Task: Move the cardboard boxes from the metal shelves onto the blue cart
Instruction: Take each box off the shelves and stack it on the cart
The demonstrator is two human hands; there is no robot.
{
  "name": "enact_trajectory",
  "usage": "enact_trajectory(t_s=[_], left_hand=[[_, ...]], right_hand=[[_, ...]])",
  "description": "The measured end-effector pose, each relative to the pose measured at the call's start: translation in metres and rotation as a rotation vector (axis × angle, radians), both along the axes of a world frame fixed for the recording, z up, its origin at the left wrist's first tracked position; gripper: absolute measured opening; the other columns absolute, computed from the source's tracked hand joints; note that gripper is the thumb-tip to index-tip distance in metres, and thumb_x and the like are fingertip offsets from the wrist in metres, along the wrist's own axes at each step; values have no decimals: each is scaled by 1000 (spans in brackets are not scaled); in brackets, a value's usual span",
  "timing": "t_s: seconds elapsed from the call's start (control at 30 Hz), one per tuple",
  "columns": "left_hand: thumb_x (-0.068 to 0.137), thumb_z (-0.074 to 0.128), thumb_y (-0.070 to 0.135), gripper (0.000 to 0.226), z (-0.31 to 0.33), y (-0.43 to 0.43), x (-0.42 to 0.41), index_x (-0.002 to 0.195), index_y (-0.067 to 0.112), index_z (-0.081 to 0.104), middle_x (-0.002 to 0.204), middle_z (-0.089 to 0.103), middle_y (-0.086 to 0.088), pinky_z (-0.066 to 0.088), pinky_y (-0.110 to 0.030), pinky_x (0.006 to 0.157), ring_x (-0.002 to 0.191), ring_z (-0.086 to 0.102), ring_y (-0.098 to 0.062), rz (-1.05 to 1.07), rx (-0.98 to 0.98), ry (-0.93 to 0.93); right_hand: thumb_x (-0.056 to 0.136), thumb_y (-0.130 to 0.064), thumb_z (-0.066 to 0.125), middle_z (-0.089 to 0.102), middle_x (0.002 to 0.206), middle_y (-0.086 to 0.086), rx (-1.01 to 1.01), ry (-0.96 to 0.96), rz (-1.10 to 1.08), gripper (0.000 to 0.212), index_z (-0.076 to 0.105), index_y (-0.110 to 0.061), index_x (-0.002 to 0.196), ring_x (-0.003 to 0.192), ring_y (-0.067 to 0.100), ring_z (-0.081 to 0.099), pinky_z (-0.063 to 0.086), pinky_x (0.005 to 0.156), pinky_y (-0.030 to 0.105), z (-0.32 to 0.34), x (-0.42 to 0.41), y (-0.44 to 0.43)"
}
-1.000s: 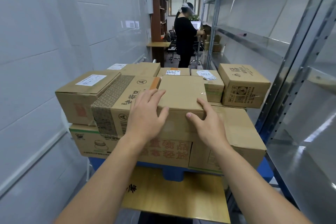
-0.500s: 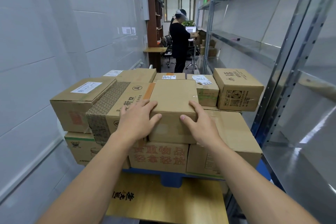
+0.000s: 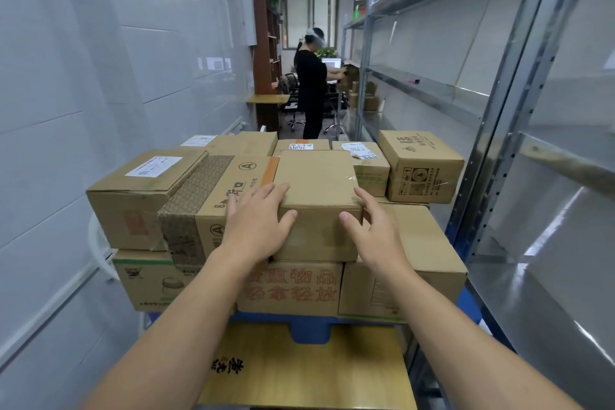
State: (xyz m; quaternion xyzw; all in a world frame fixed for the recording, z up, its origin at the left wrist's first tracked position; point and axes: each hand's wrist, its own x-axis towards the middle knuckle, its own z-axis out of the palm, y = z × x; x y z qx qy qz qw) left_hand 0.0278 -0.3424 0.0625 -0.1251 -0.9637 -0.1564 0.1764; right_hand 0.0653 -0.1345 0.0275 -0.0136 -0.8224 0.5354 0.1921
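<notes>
Seating a box on the load. Our left hand (image 3: 258, 225) lies flat and spread over the near left corner of the plain box (image 3: 317, 203); our right hand (image 3: 374, 233) is open at its right edge, thumb on the front face, gripping nothing. The box sits atop the stacked cartons on the blue cart (image 3: 309, 331). We press it square against the "A" box (image 3: 216, 206), clear of the metal shelves (image 3: 499, 103), before letting go.

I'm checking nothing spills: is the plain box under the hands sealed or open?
Sealed, apparently: the plain box shows a flat, closed top with clear tape glinting at its right edge; no flaps are lifted.
</notes>
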Motion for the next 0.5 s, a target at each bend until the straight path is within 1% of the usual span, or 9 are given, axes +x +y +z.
enact_trajectory(t_s=[0.1,0.2,0.27,0.37,0.43,0.5], left_hand=[[98,45,47,57,2,2,4,151,38,28,157,35,8,6,-56,119,148,20,-22,-65,74,51],[97,48,44,57,3,-2,10,151,36,31,157,35,4,8,-55,120,148,21,-21,-126,150,94],[97,49,43,57,2,-8,17,151,34,32,157,35,4,8,-53,121,148,22,-20,-184,218,96],[96,51,44,61,-2,-23,32,152,35,28,160,31,6,6,-50,123,150,17,-17,-312,294,69],[96,51,46,64,-5,-33,43,154,37,23,162,25,7,9,-49,123,151,13,-15,-402,332,33],[96,51,47,66,-9,-43,55,154,39,21,163,22,7,13,-49,122,151,11,-13,-483,375,5]], right_hand=[[96,-37,61,40,152,-16,3,73,-48,57,38,-42,148,136,2,36,33,112,28,9,14,-8],[97,-36,59,42,144,-21,5,121,-110,53,40,-39,147,128,-4,35,31,108,24,17,31,-20],[97,-36,59,43,140,-24,-1,133,-141,51,43,-40,146,128,-5,36,33,110,27,20,43,-29],[98,-36,59,44,145,-21,-37,150,-209,49,43,-42,144,133,-2,37,35,113,33,18,64,-44],[98,-36,59,45,146,-19,-47,166,-264,48,43,-43,143,135,1,38,35,114,37,12,81,-56],[98,-36,59,46,143,-21,-55,168,-320,48,44,-42,143,135,1,40,37,114,40,3,101,-71]])
